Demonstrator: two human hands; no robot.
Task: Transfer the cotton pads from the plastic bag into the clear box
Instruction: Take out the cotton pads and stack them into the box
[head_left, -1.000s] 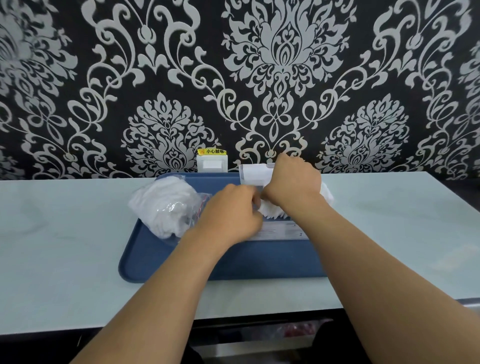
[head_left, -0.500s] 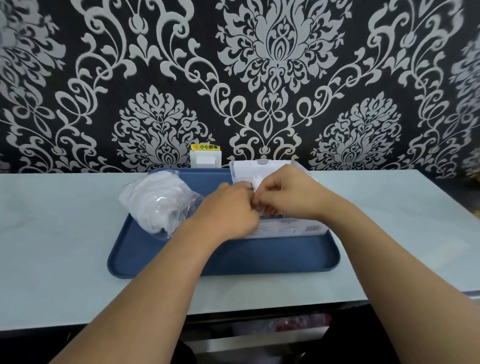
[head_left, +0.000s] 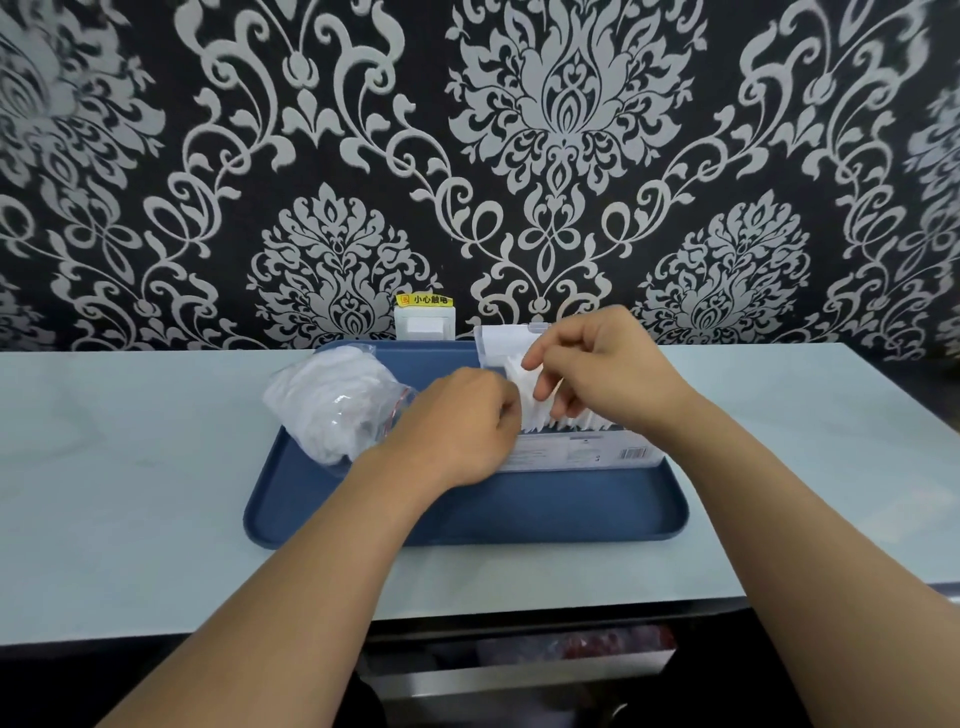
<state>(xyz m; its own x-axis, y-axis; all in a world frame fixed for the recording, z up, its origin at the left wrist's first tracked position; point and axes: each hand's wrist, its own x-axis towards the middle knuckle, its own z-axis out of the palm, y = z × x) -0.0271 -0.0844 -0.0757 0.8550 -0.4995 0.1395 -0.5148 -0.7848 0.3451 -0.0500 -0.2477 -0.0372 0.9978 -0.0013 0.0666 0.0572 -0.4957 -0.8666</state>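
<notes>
Right hand (head_left: 597, 374) has lifted, pinching cotton pads (head_left: 530, 400) above the clear box (head_left: 582, 454) — left hand (head_left: 457, 431) grips them too.

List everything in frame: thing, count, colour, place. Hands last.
tray: 1, blue, on the table, centre
table: 1, pale blue-white, against the wall
plastic bag: 1, clear, full of white pads, left part of the tray
clear box: 1, transparent with a white label, right part of the tray, lid raised at the back
cotton pads: count unclear, white, standing in a row in the box
wall socket: 1, white with a yellow sticker, on the wall behind the tray
wallpaper: black with silver pattern
left hand: 1, at the box's left end, fingers curled
right hand: 1, over the box, pinching pads
</notes>
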